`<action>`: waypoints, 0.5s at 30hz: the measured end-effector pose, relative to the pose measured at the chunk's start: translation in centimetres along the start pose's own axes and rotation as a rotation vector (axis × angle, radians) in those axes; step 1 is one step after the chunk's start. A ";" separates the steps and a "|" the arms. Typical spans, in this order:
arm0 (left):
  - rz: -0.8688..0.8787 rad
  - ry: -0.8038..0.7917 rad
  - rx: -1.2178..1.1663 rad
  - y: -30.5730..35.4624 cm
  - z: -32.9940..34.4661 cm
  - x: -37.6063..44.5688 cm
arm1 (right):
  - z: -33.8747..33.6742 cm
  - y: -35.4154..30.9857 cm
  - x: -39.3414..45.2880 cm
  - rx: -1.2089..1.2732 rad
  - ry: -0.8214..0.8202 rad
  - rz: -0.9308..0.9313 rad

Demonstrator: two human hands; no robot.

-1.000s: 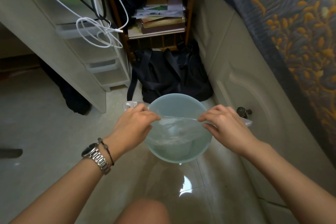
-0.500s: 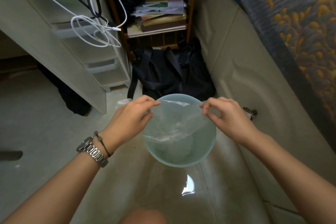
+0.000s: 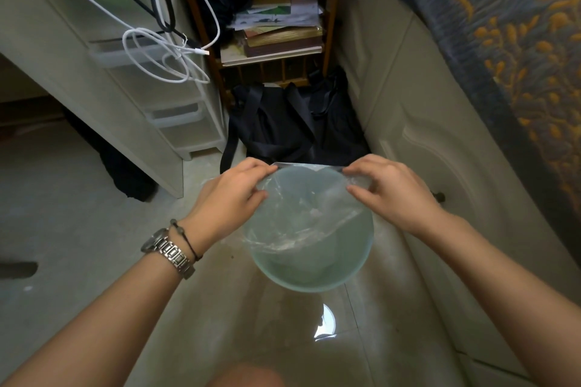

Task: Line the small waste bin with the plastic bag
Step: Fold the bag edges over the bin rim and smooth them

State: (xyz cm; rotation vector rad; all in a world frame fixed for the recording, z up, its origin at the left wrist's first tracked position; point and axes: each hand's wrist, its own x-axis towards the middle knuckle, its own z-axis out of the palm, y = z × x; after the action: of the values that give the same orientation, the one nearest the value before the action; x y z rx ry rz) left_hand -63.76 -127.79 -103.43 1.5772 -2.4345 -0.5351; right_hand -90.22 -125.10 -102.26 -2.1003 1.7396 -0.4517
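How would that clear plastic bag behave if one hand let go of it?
The plastic bag looks thin and floppy: it sags and wrinkles into the bin between the left hand and right hand. Released, that edge would probably slump inward. It likely weighs almost nothing, and may feel slippery.

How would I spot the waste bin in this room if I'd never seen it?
Find the narrow strip of pale tiled floor between the white drawer unit and the cream cabinet doors. In front of the black fabric bag stands a small round pale-green translucent bin, the only open container there, with a clear plastic bag stretched over its mouth.
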 end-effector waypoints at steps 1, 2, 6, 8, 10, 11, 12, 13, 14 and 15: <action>0.000 -0.005 -0.005 0.0 0.0 0.2 | 0.0 0.0 0.3 -0.015 -0.012 0.004; -0.001 -0.012 -0.012 -0.1 0.1 0.4 | 0.0 0.1 0.7 -0.026 -0.021 0.010; -0.047 -0.050 -0.026 -0.6 0.4 1.1 | 0.5 0.6 1.9 0.027 -0.057 0.045; -0.077 -0.083 -0.069 -0.8 0.6 1.3 | 1.0 1.0 2.4 0.089 -0.099 0.080; -0.103 -0.117 -0.121 -0.8 0.8 1.5 | 1.5 1.5 2.7 0.134 -0.145 0.107; -0.113 -0.131 -0.143 -0.8 0.9 1.5 | 1.7 1.7 2.7 0.152 -0.163 0.120; -0.127 -0.143 -0.162 -0.9 1.1 1.6 | 1.9 1.8 2.7 0.172 -0.178 0.132; -0.143 -0.154 -0.177 -0.9 1.2 1.6 | 2.0 1.9 2.7 0.194 -0.195 0.145; -0.161 -0.165 -0.195 -1.1 1.5 1.6 | 2.1 2.0 2.6 0.218 -0.214 0.157; -0.175 -0.173 -0.216 -1.2 1.7 1.5 | 2.2 2.1 2.4 0.243 -0.236 0.170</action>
State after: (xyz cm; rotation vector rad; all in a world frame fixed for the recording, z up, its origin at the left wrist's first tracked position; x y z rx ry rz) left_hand -63.97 -129.30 -105.48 1.7229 -2.2718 -0.9681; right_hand -90.55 -127.67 -105.21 -1.7446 1.6205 -0.3328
